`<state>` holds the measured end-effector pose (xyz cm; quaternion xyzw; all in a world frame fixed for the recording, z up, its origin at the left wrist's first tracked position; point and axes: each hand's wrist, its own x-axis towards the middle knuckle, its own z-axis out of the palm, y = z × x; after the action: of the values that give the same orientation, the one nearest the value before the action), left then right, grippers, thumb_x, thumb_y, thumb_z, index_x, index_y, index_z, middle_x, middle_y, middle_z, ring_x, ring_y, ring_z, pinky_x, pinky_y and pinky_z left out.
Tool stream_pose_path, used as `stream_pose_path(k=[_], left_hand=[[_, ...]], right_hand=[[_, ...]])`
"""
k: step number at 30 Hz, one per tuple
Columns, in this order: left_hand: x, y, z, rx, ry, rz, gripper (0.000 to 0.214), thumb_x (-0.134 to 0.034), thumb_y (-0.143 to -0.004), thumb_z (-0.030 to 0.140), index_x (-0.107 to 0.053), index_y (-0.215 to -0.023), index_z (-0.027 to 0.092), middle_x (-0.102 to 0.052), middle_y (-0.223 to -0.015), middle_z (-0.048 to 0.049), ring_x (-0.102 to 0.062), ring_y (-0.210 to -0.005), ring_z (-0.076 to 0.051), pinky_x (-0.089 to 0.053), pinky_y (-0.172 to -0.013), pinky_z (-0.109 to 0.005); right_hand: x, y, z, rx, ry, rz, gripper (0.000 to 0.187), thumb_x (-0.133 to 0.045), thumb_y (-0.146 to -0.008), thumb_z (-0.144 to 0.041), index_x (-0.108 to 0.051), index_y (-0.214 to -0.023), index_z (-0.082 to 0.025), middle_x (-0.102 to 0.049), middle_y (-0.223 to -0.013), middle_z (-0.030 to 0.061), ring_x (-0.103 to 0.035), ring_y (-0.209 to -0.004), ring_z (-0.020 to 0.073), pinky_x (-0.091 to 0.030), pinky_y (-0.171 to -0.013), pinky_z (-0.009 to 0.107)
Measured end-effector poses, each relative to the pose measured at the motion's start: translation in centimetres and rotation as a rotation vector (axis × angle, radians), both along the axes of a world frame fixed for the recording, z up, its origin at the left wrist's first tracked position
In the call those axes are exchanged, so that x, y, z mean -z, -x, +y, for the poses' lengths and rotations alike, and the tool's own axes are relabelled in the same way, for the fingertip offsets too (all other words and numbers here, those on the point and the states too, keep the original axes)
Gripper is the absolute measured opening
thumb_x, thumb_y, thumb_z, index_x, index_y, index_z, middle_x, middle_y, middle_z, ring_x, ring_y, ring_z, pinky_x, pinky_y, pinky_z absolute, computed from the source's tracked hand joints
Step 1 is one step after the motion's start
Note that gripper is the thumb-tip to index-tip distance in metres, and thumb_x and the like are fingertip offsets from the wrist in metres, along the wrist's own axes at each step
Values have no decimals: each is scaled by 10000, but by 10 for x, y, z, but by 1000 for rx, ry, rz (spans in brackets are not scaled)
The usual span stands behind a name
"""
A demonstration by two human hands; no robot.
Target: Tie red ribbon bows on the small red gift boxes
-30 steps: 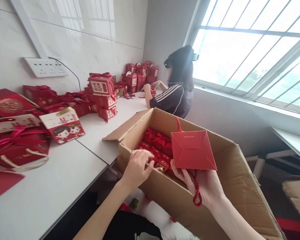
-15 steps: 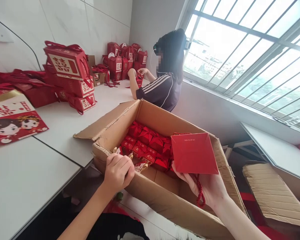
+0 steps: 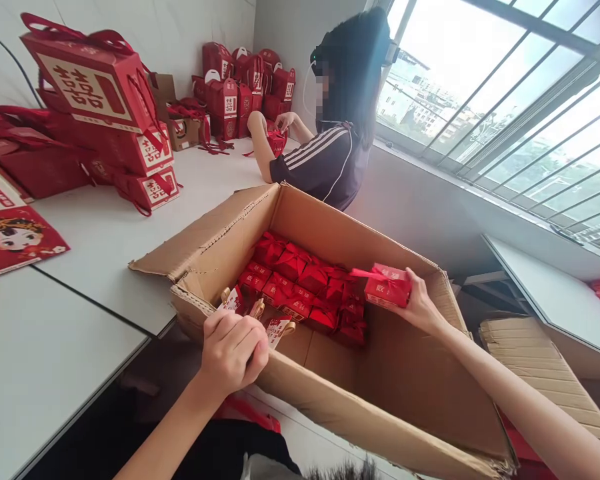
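My left hand (image 3: 236, 347) is closed over the near rim of a large open cardboard box (image 3: 330, 390). In my right hand (image 3: 423, 303) is a small red gift box (image 3: 387, 285) with white lettering and a ribbon on top, held by its right side above the carton's right half. Inside the carton, several red gift boxes (image 3: 300, 283) with bows stand packed in rows towards the left and back. Close to my left hand, red-and-white bags with gold ribbon bows (image 3: 277, 328) stick up along the near wall.
Stacked red gift boxes (image 3: 95, 80) and an illustrated bag (image 3: 17, 237) lie on the white table (image 3: 65, 320) at left. Another person (image 3: 325, 160) handles a small red box (image 3: 276, 141) at the back. Flattened cardboard (image 3: 540, 373) lies at the right.
My right hand has swung deeper over the carton, and the gift box in it has turned from its plain red face to its ribboned, lettered sides. My left hand stays on the rim.
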<state>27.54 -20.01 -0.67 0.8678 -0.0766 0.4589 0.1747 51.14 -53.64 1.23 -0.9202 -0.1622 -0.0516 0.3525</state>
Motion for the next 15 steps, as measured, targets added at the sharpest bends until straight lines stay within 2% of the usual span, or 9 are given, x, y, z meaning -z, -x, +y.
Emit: stream_pose_path(k=[4,8,11,13,15], left_hand=[[0,-1,0,0,11,-3,200,-428,-799,148,-526,-637,213,-623,-600,10,-488,-606,-165,-328,-729,-355],[-3,0,-1,1,8,-5,201,-428,-797,142,-518,-629,206,-605,-592,7,-475,-611,-164,-325,-733,-346],[-4,1,-3,-7,23,2,217,-418,-807,144,-519,-624,200,-596,-592,5,-460,-614,-159,-323,-741,-339],[-3,2,-4,-11,42,6,232,-408,-819,147,-517,-621,196,-594,-595,3,-454,-614,-157,-324,-746,-338],[-2,2,-5,-15,56,9,240,-401,-829,151,-518,-624,193,-593,-599,2,-455,-616,-157,-328,-756,-340]], right_hand=[[35,-19,-2,37,107,175,885,-814,-387,-290,-440,-1178,-156,-466,-1239,171,-394,-1250,367,-308,-1051,494],[66,-33,1,151,182,250,816,-804,-452,-163,-452,-1187,-130,-544,-1151,164,-505,-1144,343,-397,-965,478],[91,-37,3,243,262,309,627,-768,-615,-181,-485,-1170,-110,-597,-1055,128,-590,-999,295,-469,-863,479],[108,-33,4,282,305,315,418,-673,-779,-232,-515,-1153,-134,-605,-1045,85,-613,-928,228,-505,-811,428],[122,-26,4,289,326,268,338,-602,-852,-226,-516,-1169,-145,-606,-1054,70,-618,-906,195,-518,-790,379]])
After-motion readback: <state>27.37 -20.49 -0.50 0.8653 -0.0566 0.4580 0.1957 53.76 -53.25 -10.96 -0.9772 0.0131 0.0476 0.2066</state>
